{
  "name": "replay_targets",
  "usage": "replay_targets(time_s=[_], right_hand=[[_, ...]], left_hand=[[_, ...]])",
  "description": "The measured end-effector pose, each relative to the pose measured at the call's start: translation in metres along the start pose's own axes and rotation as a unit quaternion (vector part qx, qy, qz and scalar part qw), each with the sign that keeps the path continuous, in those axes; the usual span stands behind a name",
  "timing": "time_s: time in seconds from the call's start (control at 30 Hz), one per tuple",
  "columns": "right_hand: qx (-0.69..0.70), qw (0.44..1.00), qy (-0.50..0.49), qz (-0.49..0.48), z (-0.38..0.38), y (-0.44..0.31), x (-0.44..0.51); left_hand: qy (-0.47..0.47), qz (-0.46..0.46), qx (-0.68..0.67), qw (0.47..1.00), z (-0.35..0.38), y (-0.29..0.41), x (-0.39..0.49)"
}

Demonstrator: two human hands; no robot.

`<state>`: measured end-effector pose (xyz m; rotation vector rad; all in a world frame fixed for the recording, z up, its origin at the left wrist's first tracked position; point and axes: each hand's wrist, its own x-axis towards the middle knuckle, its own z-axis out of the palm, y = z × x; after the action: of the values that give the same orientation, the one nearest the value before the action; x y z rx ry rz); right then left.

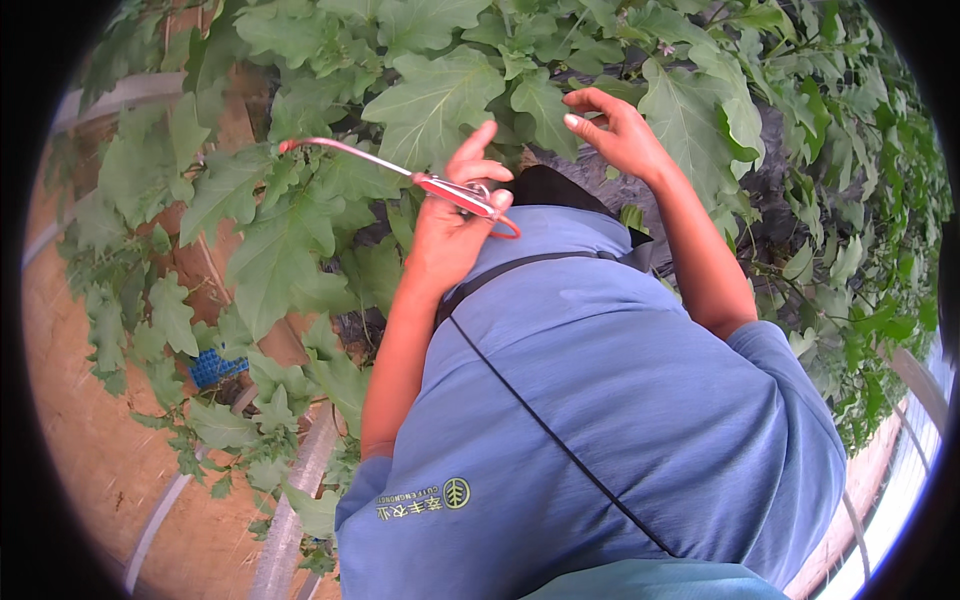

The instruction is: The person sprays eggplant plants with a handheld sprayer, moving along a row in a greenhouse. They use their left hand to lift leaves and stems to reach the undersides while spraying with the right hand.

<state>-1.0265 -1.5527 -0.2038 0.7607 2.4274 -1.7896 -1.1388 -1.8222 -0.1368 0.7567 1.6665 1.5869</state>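
Note:
My left hand (pixel 454 217) is closed around a hand tool with red grips (pixel 457 195), apparently garden snips. From it a thin, curved rod with a red tip reaches left among the leaves, and a red loop sticks out by the thumb. The index finger is raised. My right hand (pixel 619 135) is at upper right of the tool, thumb and forefinger apart beside a broad lobed leaf (pixel 544 109); nothing shows between them. Another large leaf (pixel 439 101) lies just beyond my left hand. The plants look like eggplant.
Dense foliage (pixel 847 142) stands on the right, with a small purple flower (pixel 665 49) near the top. Dark plastic film (pixel 592 184) covers ground between stems. At left are a blue plastic lattice item (pixel 214 366), metal pipes (pixel 296 502) and bare soil (pixel 75 330).

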Motion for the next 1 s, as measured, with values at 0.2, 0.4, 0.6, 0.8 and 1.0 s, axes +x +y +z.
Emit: replay_targets(time_s=[0.2,0.4,0.6,0.8,1.0], right_hand=[[-0.077,0.997,0.011,0.030,0.005,0.096,0.052],[0.054,0.996,0.040,0.063,0.033,0.135,0.084],[0.090,0.991,0.058,0.074,0.060,0.138,0.127],[-0.087,0.995,-0.045,-0.021,0.094,0.183,0.175],[-0.170,0.974,-0.125,0.080,0.139,0.239,0.143]], left_hand=[[0.121,-0.059,-0.018,0.991,-0.020,-0.031,0.035],[0.218,-0.129,0.019,0.967,-0.043,-0.051,0.050],[0.257,-0.119,0.074,0.956,-0.053,-0.061,0.049],[0.282,-0.160,0.098,0.941,-0.071,-0.060,0.043],[0.268,-0.145,0.129,0.943,-0.077,-0.057,0.046]])
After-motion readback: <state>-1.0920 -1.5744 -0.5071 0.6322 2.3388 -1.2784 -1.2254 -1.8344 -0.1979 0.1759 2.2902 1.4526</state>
